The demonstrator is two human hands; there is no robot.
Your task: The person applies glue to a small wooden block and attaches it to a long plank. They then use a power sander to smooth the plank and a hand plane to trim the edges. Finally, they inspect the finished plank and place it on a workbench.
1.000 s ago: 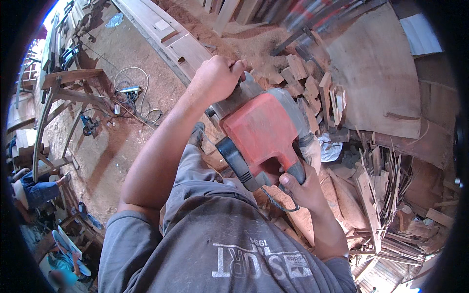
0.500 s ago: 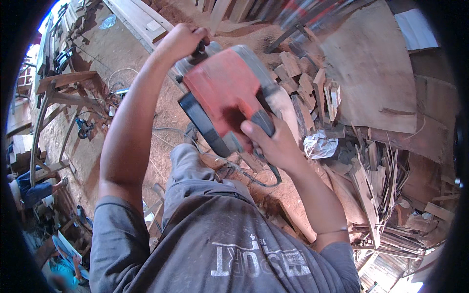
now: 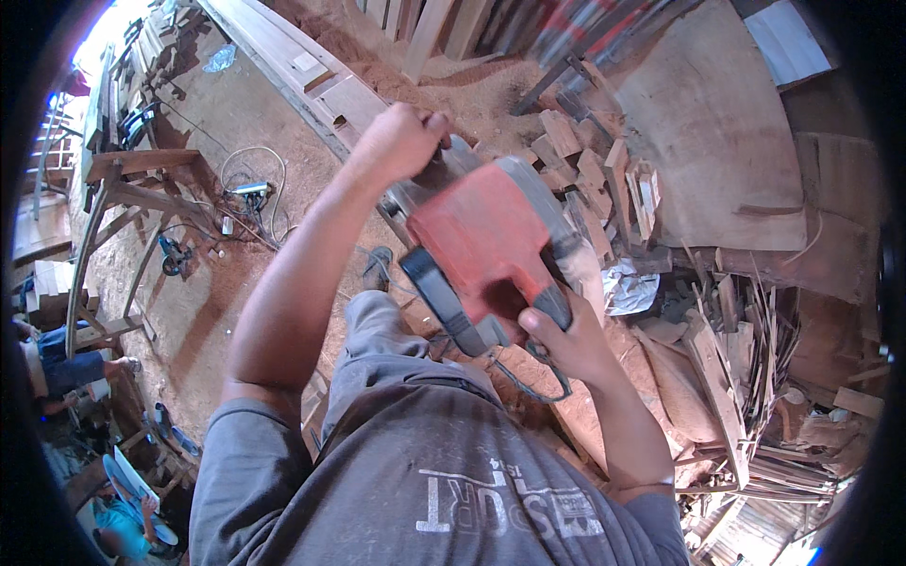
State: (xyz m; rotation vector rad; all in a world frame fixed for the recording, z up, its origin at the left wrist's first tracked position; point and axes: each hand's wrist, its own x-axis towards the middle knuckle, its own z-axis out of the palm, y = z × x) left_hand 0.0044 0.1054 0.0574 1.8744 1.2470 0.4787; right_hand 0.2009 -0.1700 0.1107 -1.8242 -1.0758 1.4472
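Observation:
A red and grey belt sander [image 3: 477, 226] lies over the near end of a long timber plank [image 3: 351, 106], tilted across my view. My left hand [image 3: 404, 143] is closed around the dark front knob at its far end. My right hand [image 3: 574, 341] grips the rear handle, with the thumb on top. A dark cord [image 3: 528, 389] loops from the back of the tool near my right hand. The sander's underside and the wood directly below it are hidden.
Offcut blocks [image 3: 576, 156] and a crumpled silvery sheet [image 3: 630, 286] lie right of the sander. Thin wood strips [image 3: 727, 368] are heaped farther right. At left stand a wooden trestle [image 3: 142, 165] and a power strip [image 3: 251, 190]. Other people sit at the lower left.
Both hands and the belt sander have moved toward me and to the right, uncovering more of the plank's face beyond the tool. Both grips stay the same.

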